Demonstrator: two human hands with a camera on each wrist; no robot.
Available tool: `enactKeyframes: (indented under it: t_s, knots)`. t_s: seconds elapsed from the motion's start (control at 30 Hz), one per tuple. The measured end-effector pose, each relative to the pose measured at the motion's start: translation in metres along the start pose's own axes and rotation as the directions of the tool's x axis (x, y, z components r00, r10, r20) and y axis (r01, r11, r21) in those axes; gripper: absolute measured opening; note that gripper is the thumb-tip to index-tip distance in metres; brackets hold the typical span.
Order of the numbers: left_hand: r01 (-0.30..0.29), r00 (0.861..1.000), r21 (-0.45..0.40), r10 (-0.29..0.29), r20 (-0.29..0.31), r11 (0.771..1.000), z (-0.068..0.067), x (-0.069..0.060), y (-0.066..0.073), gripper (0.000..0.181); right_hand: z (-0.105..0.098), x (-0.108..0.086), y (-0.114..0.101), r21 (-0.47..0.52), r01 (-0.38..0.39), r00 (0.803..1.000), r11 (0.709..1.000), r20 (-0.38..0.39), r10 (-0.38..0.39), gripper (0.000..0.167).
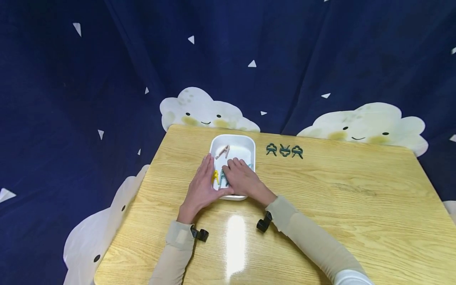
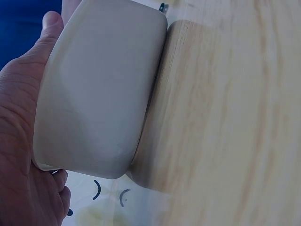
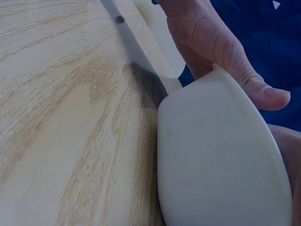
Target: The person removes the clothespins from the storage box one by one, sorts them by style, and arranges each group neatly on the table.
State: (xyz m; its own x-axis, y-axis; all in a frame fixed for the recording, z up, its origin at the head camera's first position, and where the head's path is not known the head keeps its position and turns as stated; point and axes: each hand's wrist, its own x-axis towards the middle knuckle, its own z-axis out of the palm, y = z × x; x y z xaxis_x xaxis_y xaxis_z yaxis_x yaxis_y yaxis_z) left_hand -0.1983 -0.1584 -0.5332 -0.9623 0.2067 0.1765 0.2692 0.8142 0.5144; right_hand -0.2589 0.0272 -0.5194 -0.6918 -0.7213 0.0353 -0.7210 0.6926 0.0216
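Observation:
A white plastic tray (image 1: 233, 138) stands on the table with small clips inside. My left hand (image 1: 204, 183) holds the tray by its left side, fingers along the wall and thumb across the near rim; in the left wrist view the same hand (image 2: 21, 127) wraps the rim. Inside the tray, my right hand (image 1: 244, 178) reaches down with bent fingers, and whatever lies under them is hidden. Just left of it are a teal clip (image 1: 222, 177) and a yellow clip (image 1: 215, 176). A pale pink clip (image 1: 223, 151) lies toward the far end.
Three dark green cloud-shaped clips (image 1: 284, 150) lie in a row to the right of the tray. The wooden table (image 1: 338, 209) extends far to the right. A navy curtain (image 1: 228, 51) with clouds hangs behind the table's back edge.

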Motion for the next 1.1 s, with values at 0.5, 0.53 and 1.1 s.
enactKeyframes:
  t_s: [0.5, 0.53, 1.1]
  knots:
    - [-0.010, 1.000, -0.001, 0.010, -0.005, 1.000, 0.0002, 0.0007, -0.0006, 0.133, -0.0019, -0.0002, -0.0005, 0.019, -0.017, 0.999, 1.000, 0.045, 0.016, 0.076]
    - [-0.006, 1.000, -0.003, 0.006, -0.003, 1.000, 0.0001, 0.0006, -0.0004, 0.132, -0.0018, -0.0001, -0.0007, 0.017, -0.018, 0.999, 1.000, 0.050, 0.017, 0.075]
    - [-0.001, 1.000, -0.012, 0.001, -0.007, 1.000, 0.0002, 0.0007, 0.0003, 0.133, -0.0016, -0.0017, 0.0002, 0.038, -0.015, 1.000, 0.999, 0.020, 0.014, 0.070]
